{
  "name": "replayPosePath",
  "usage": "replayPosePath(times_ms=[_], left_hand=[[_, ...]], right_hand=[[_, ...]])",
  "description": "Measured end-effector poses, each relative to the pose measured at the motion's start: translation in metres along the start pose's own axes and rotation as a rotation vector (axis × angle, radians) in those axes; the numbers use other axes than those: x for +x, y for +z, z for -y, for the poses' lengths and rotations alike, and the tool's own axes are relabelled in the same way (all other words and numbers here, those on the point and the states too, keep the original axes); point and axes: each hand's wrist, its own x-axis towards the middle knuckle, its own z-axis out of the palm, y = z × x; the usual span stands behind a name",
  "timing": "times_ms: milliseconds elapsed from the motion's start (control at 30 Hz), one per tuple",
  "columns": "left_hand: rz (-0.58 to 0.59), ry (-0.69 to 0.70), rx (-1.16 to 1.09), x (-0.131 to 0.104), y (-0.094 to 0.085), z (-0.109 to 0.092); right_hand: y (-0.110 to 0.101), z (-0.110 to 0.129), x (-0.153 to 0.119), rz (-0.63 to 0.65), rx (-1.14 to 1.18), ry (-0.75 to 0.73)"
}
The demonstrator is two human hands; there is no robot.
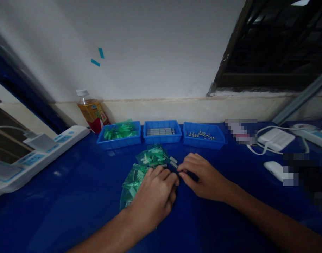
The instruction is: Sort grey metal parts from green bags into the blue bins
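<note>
- The left hand [157,191] is curling its fingers at the right side of the lower green plastic bag [131,184]; its grip is hidden, so grasping cannot be confirmed.
- The right hand [203,175] is bringing thumb and index finger close together beside small silvery bars [173,162]; whether it is gripping one cannot be told.
- The bars are lying on the blue surface [84,186], just right of the upper green plastic bag [153,154].
- Three blue bins [163,140] are standing in a row behind.

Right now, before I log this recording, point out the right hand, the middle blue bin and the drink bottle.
Right hand [204,175]: head view, back of the hand.
Middle blue bin [163,139]: head view, front wall.
Drink bottle [92,111]: head view, side of its body.
</note>
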Motion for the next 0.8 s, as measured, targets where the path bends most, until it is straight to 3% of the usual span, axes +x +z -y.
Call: replayPosePath(times_ms=[133,267,467,600,800], left_hand=[[-0.138,-0.068,-0.394,0.005,-0.009,0.007],[-0.174,-0.095,-0.734,0.009,-0.013,0.009],[-0.182,-0.101,-0.865,0.011,-0.007,0.009],[-0.132,-0.101,-0.718,0.011,-0.01,0.014],[0.048,0.035,0.057,0.005,-0.013,0.016]], right_hand=[[0.003,0.001,-0.002,-0.04,0.034,-0.031],[0.003,0.004,-0.002,-0.121,-0.005,-0.096],[0.003,0.008,0.0,-0.166,-0.003,-0.132],[-0.001,0.001,0.004,-0.196,-0.05,-0.103],[-0.023,-0.053,0.005,-0.46,-0.293,0.176]])
